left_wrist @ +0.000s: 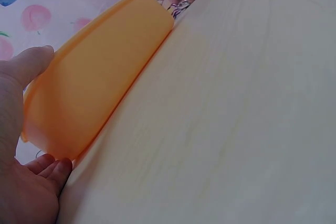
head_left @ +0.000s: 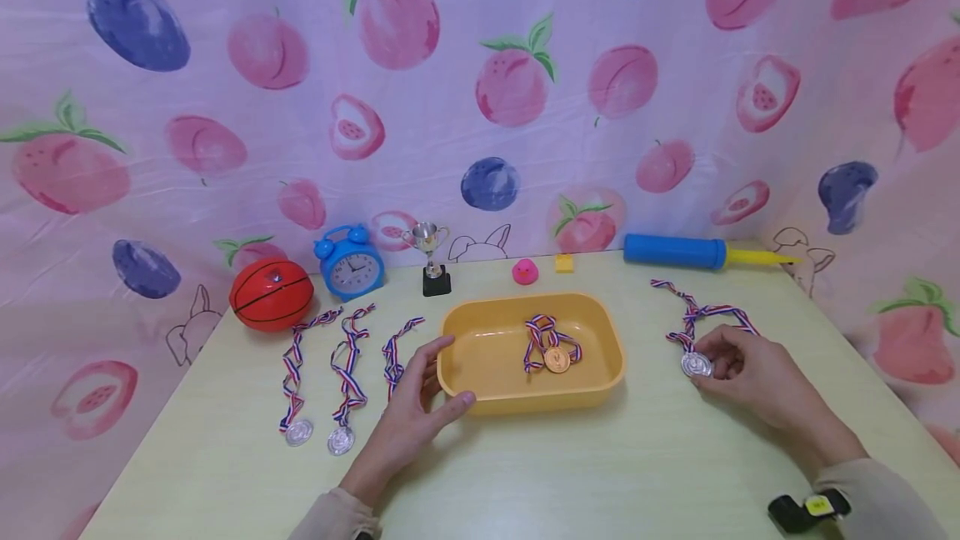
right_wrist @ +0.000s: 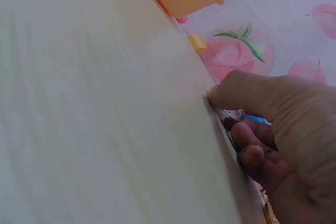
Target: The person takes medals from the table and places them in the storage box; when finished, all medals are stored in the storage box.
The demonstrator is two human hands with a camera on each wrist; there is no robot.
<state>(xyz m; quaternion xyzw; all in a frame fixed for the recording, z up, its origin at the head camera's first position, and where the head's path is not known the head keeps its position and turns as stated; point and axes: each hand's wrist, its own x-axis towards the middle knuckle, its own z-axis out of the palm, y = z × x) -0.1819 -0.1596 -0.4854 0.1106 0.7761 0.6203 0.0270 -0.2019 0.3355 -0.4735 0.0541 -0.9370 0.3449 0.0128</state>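
Observation:
A yellow plastic basin [head_left: 532, 403] stands mid-table, with a bronze-coloured medal [head_left: 557, 359] and its striped ribbon inside. At the basin's left end, my left hand [head_left: 416, 402] holds the wall; in the left wrist view its thumb [left_wrist: 37, 61] lies at the rim and fingertips touch low on the wall. My right hand [head_left: 757, 373] pinches a silver medal [head_left: 696, 365] lying at table level right of the basin. Red, white and blue ribbons [head_left: 693, 311] spread behind that medal. In the right wrist view the fingers [right_wrist: 252, 156] partly cover the medal.
Left of the basin lie two silver medals [head_left: 298, 432] and another ribbon [head_left: 392, 361], its lower end hidden by my left hand. Along the back are a basketball [head_left: 272, 294], blue alarm clock [head_left: 352, 265], trophy cup [head_left: 433, 261], pink toy [head_left: 525, 272], yellow block [head_left: 564, 263] and blue pump [head_left: 675, 252].

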